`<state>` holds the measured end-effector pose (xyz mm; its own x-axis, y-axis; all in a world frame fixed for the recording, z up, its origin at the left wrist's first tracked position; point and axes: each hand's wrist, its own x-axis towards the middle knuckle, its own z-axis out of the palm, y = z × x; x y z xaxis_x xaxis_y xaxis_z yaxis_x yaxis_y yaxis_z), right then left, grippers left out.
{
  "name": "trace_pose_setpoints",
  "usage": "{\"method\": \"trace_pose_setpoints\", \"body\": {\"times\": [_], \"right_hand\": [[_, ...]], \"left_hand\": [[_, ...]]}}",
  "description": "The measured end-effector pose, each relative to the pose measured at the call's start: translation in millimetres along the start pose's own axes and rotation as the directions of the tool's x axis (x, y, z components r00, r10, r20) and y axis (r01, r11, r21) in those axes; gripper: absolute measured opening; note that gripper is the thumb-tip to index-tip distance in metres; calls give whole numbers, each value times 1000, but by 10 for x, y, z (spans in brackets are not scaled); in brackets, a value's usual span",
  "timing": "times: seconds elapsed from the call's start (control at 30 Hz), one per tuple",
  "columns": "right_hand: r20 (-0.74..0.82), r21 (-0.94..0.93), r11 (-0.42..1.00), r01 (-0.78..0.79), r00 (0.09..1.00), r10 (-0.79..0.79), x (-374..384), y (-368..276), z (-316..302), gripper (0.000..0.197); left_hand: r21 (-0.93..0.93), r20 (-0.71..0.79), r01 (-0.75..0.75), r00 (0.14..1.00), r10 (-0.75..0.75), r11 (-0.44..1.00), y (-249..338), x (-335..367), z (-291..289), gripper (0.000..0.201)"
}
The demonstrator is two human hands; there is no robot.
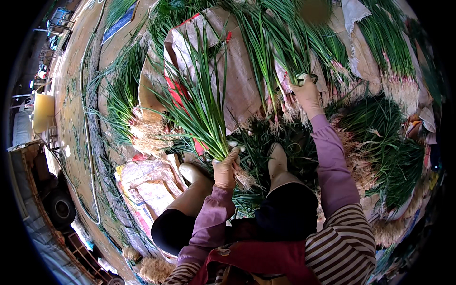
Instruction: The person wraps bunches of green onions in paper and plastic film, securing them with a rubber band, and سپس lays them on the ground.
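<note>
Gloved in pale tan, my left hand (225,169) is closed around a bunch of green onions (209,111). The long leaves fan up and away from me, and the pale roots poke out below my fingers. Farther off to the right, my right hand (308,95), gloved the same way, grips the stems of other green onions (270,71) at the edge of a laid-out row. Its fingers curl round them, partly hidden by leaves. Between both hands lies a whitish woven sack (232,71) with red edging, partly under the leaves.
Rooted green onions (137,128) lie heaped at the left, with more piles (380,152) at the right. A folded sack (149,185) rests beside my left boot (190,173). A hose (84,95) runs along the wet floor; a vehicle wheel (61,209) shows at far left.
</note>
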<state>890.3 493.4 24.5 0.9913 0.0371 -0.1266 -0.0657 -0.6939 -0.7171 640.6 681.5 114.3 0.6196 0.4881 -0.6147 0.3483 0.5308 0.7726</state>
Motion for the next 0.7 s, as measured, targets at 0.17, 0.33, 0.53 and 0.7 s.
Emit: {"method": "trace_pose_setpoints", "body": {"times": [0.17,0.33,0.53,0.7], "right_hand": [[-59,-71,997,-14,998,10,-195,68,117,23],[110,690,698,-191,981,160,-246,305,133,10],[-249,9,990,141,959,-134,-315,260,19,24],[101,-448,879,165,986,-134,-234,-96,-50,28]], "left_hand": [[29,21,14,1000,-14,999,-50,10,-28,10],[12,37,19,999,-19,1000,-25,-10,31,10],[18,22,18,1000,-18,1000,-67,9,14,11],[45,91,42,995,-46,998,-86,3,15,12]]}}
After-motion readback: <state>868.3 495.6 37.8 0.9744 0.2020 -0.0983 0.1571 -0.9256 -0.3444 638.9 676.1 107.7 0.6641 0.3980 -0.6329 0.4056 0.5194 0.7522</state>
